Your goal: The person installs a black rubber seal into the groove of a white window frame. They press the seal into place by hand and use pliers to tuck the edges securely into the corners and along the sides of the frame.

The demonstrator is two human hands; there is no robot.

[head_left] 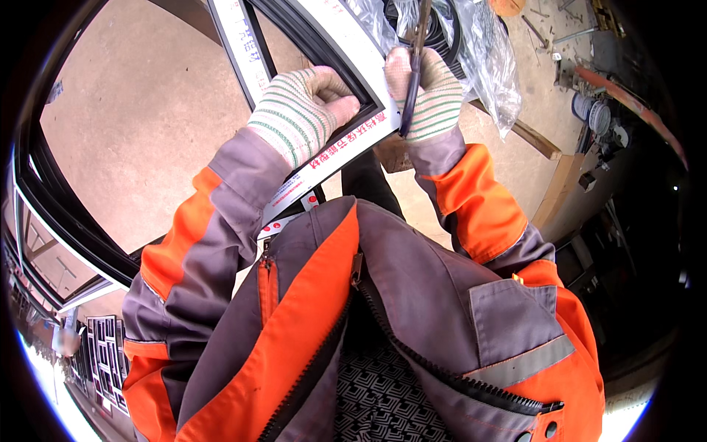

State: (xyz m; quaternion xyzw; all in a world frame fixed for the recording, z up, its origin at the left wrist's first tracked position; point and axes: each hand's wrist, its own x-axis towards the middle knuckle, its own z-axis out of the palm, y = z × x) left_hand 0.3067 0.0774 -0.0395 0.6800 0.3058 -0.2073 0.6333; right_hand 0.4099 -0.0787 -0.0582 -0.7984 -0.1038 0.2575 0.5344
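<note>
Both my hands wear white knit gloves with green stripes and pinkish fingertips. My left hand [298, 110] is closed at the inner edge of a white window frame [315, 168], its thumb and curled fingers against the black rubber strip [340, 68] along that edge. Whether the fingers pinch the strip itself is hidden. Just across the frame's corner, my right hand [434, 96] grips a long, slim tool with a dark handle [412, 85]. The shaft runs up out of the picture, so its working end does not show.
Clear plastic sheeting [501, 74] with coiled black strip [448, 33] lies beyond my right hand. Wooden boards [556, 191] rest on the floor to the right, near white spools [593, 112]. More black-and-white frames [55, 214] stand at the left.
</note>
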